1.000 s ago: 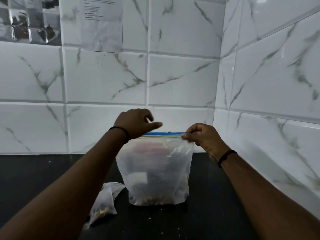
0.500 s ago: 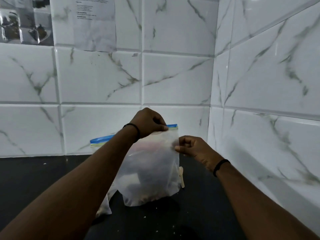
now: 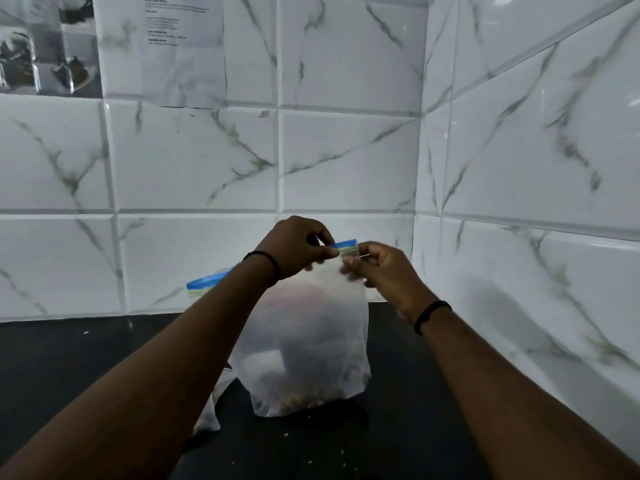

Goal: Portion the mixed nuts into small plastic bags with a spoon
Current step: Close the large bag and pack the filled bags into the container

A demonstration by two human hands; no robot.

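White marble-pattern wall tiles (image 3: 346, 161) enclose a corner above a black countertop (image 3: 62, 368). A printed sheet (image 3: 173, 46) is fixed to the back wall. A large frosted zip-top bag (image 3: 304, 348) stands upright on the countertop, nuts (image 3: 294, 400) visible at its bottom. The left hand (image 3: 294, 249) and right hand (image 3: 384, 271) both pinch the bag's blue seal strip at its right end, fingers curled. A small plastic bag (image 3: 211, 410) lies just left of the large bag. Crumbs (image 3: 308, 462) dot the countertop.
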